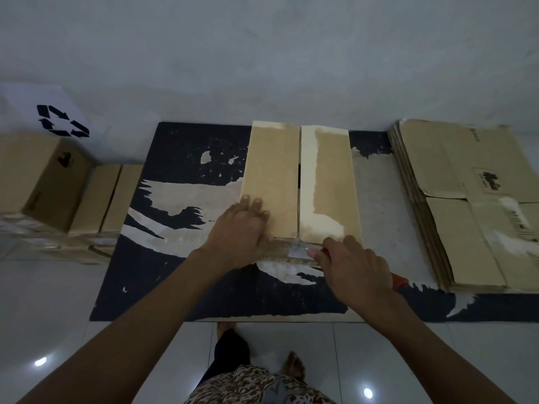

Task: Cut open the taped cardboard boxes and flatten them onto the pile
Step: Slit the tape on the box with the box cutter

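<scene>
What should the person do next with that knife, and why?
Probably draw the knife along the box's near edge toward the left hand. The right hand grips it with the blade at that edge, the top flaps look already parted, and the left hand presses the box steady.

Plain grey wall (262, 48) at back, glossy white tile floor (58, 301) w/ light glints, worn dark mat (180, 150) on it.

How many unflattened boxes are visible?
3, perhaps more hidden: one on the mat under the left hand, a large one far left, a smaller one beside it.
</scene>
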